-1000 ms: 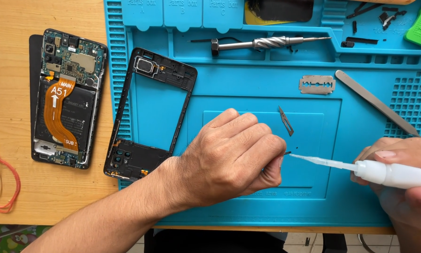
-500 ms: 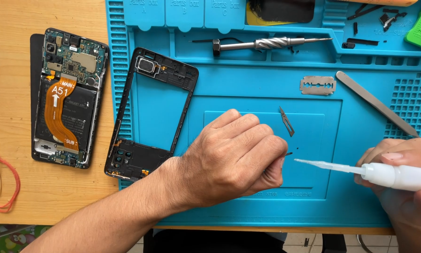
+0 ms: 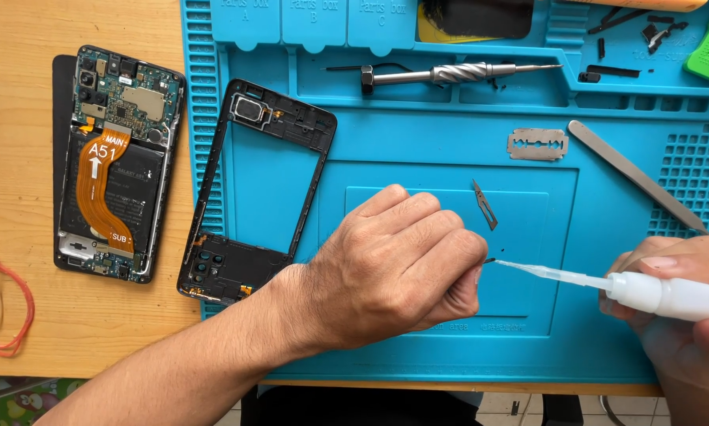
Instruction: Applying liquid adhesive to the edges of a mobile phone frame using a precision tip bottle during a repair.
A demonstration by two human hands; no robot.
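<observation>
1. While the left hand rests curled on a blue mat, its fingers are pressed together, pinching a tiny dark part that just shows at the fingertips
2. From the right, the right hand is wrapped around a white applicator, whose thin nozzle tip sits just beside the part, touching or nearly so; which cannot be told
3. By the look of it, the step in hand is dabbing glue or fluid onto the pinched part, above the mat's middle panel
4. As a judgement, the next move calls for a steady left hand and a very light squeeze, since the part is small and a surplus drop would run onto the fingers
5. Nearby on the mat lie a black phone frame to the left, a small blade just above the hands, a razor blade, a metal pry tool and a screwdriver in the upper tray
6. On the wooden bench left of the mat lies an opened phone with its orange flex cable showing, and a rubber band near the edge
</observation>
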